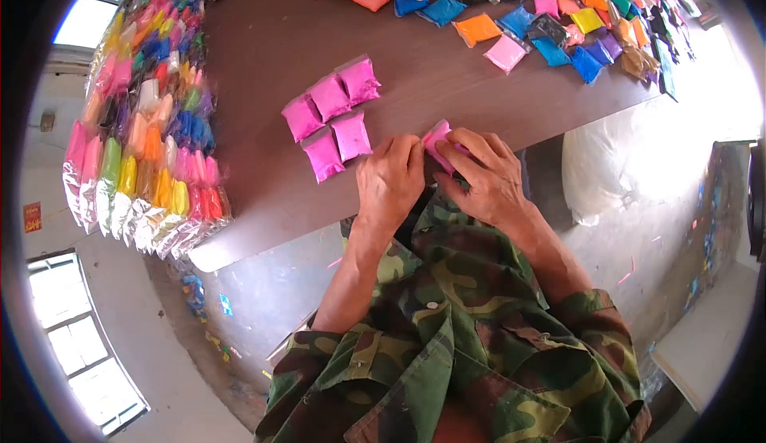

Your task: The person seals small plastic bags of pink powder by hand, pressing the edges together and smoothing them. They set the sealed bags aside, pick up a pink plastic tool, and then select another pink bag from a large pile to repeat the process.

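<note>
A small bright pink packet is between my two hands near the front edge of the table. My right hand has its fingers closed over the packet's right side. My left hand is curled, its fingertips pinching at the packet's left edge; the thumb is partly hidden. Just left of my hands, several matching pink packets with clear margins lie flat in two rows.
Clear bags of multicoloured packets are stacked along the table's left end. Loose coloured packets are heaped across the far side and right. The brown tabletop ends close to my body. A white sack stands beyond the table's right edge.
</note>
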### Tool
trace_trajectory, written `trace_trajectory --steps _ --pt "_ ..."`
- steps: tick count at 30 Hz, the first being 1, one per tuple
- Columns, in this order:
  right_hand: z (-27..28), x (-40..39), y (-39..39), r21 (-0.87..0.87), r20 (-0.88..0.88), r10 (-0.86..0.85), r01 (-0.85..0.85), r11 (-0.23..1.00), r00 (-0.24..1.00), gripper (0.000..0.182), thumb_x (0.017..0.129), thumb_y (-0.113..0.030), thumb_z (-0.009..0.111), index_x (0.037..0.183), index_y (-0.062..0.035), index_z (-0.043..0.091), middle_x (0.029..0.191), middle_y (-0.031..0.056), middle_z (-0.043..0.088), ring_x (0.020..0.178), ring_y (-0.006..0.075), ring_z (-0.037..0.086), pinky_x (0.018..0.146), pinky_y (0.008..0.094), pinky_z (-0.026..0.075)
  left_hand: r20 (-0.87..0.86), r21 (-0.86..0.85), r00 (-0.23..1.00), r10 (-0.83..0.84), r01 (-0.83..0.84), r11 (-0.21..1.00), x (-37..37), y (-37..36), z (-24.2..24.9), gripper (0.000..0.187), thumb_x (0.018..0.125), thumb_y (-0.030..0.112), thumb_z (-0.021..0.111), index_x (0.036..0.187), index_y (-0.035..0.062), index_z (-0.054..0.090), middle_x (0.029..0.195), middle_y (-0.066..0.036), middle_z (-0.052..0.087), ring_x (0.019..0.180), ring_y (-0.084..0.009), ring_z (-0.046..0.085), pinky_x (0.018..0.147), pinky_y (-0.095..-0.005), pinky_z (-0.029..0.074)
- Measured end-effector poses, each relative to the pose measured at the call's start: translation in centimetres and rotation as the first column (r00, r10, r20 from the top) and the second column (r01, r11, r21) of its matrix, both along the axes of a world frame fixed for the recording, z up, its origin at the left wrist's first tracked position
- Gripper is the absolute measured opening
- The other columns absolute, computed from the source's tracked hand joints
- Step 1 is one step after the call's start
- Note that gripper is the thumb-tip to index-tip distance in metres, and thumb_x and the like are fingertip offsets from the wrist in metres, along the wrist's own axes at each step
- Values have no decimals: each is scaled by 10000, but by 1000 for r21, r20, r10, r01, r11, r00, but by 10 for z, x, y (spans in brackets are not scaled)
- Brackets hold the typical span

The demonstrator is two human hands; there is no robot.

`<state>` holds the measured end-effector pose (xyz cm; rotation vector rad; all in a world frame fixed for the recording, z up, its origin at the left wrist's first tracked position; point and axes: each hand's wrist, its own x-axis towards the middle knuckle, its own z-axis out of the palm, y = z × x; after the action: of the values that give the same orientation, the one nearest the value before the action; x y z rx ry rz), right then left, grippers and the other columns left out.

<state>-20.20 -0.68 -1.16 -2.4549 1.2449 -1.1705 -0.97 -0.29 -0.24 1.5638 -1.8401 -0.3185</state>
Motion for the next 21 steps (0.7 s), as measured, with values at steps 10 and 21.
trace_trajectory --steps 10,21 --pt "-7 0 -10 -59 58 1 3 998 998 443 704 -171 893 1127 -127 765 1185 28 716 870 247 673 767 369 560 10 93 997 -77 75 993 2 -30 14 75 977 99 714 926 45 710 870 -168 714 793 -404 707 682 -464 544" --pt "-18 0 -7 -103 129 -11 24 994 992 447 753 -246 886 1156 -109 749 1193 51 701 898 255 648 774 389 536 160 115 942 -295 279 953 -17 -58 31 103 983 128 709 920 46 709 865 -160 717 804 -400 702 677 -477 530"
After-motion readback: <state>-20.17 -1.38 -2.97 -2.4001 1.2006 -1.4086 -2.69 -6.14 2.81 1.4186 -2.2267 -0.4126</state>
